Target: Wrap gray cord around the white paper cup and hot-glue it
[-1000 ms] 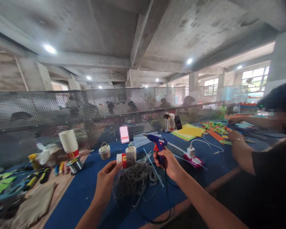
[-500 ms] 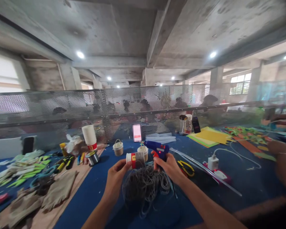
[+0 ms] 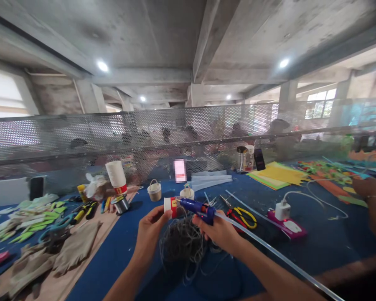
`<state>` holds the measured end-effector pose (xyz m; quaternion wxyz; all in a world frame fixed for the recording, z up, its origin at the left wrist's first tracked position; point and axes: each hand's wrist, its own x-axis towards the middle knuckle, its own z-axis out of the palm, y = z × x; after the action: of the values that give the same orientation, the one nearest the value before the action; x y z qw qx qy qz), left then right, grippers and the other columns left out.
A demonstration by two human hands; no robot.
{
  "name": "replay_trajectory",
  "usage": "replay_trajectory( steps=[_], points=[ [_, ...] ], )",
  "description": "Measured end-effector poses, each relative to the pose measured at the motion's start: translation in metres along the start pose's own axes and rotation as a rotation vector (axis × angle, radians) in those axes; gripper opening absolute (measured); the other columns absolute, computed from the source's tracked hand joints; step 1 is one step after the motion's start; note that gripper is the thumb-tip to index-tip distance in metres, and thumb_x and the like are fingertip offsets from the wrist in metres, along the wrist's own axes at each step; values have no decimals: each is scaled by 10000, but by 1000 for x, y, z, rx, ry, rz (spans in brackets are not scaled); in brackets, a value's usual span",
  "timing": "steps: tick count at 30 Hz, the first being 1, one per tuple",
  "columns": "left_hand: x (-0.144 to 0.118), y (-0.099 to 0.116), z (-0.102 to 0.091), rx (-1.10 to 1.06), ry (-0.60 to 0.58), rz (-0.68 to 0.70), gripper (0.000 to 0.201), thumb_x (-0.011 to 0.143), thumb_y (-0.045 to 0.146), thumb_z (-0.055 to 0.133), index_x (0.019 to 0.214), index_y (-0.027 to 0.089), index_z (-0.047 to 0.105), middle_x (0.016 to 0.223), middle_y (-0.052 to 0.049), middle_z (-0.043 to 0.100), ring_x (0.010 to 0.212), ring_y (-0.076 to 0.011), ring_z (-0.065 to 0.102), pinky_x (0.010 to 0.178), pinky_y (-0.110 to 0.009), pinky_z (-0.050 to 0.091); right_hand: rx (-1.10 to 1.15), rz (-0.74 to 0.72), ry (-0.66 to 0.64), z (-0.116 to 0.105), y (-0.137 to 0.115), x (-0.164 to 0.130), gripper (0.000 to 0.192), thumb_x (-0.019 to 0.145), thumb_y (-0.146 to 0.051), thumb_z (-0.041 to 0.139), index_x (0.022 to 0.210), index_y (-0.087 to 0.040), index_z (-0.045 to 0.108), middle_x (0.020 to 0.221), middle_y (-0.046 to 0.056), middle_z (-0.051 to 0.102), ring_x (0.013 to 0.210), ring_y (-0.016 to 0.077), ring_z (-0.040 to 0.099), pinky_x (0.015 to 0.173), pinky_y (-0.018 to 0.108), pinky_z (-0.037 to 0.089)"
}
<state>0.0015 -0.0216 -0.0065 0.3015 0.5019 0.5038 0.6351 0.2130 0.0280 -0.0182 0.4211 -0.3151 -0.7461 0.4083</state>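
My left hand [image 3: 148, 234] holds a small white and red paper cup [image 3: 170, 206] on its side, partly wrapped in grey cord. A tangle of that grey cord [image 3: 182, 244] hangs below it onto the blue table [image 3: 119, 255]. My right hand [image 3: 218, 232] grips a blue glue gun [image 3: 196, 207] with its nozzle pointed left at the cup. A long clear glue stick [image 3: 269, 251] runs back from the gun toward the lower right.
Yellow-handled pliers [image 3: 246, 215] and scissors lie right of my hands, next to a white charger on a pink power strip [image 3: 286, 225]. A stack of paper cups [image 3: 115, 175], two small baskets [image 3: 154, 191], tools and burlap pieces [image 3: 72, 251] lie left. A mesh divider [image 3: 81, 142] stands behind. Another person's arm [image 3: 374, 205] reaches in at right.
My right hand has tilted the glue gun from upright to nearly level and brought its nozzle to the cup. The view has swung left, so the neighbouring person is mostly out of frame.
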Motion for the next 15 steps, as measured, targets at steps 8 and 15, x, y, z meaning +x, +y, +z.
replay_trajectory(
  steps=[8, 15],
  points=[
    [-1, 5, 2, 92, 69, 74, 327, 761, 386, 705, 970, 136, 732, 868, -48, 749, 873, -238, 657, 800, -290, 489, -136, -46, 0, -2, -1, -3, 350, 853, -535, 577, 799, -190, 578, 474, -63, 469, 395, 98, 473, 424, 199, 379],
    [1, 2, 2, 90, 98, 96, 316, 729, 389, 733, 942, 155, 749, 842, -39, 754, 836, -226, 658, 764, -265, 491, -190, -72, 38, 0, 4, -1, 319, 849, -527, 585, 858, -209, 612, 501, -54, 498, 406, 113, 485, 458, 223, 391]
  ],
)
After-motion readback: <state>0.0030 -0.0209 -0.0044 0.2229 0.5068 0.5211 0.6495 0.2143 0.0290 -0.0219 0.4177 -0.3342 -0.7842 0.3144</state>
